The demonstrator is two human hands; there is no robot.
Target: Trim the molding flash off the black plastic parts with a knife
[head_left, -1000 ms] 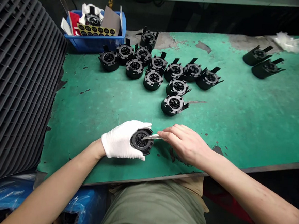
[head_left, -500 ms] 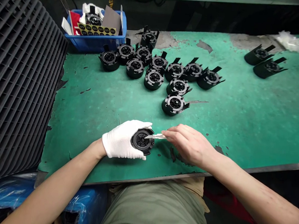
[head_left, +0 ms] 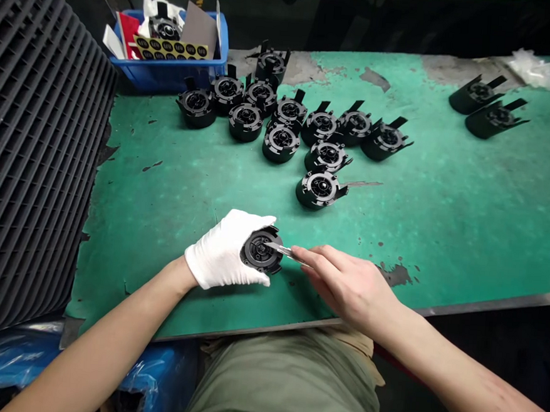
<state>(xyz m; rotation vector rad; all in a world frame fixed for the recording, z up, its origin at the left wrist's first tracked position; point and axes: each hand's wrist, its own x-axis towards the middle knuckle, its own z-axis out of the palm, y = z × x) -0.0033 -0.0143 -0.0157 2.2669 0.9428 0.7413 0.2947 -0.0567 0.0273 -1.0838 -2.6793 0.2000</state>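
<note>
1 gloved left hand (head_left: 227,251) grips a round black part (head_left: 257,251) in its fingers over the table (head_left: 172,192); the right hand (head_left: 345,280), fingers pinching a slim metal tool (head_left: 280,250) at the part's face, could scratch it if the tip skids.

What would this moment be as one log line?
Left grip: gloved, around black part; right grip: bare, holding pointed metal tool, tip over part; beyond: more black parts, blue bin

blue bin (head_left: 171,75) near slatted stack (head_left: 29,151)
</note>
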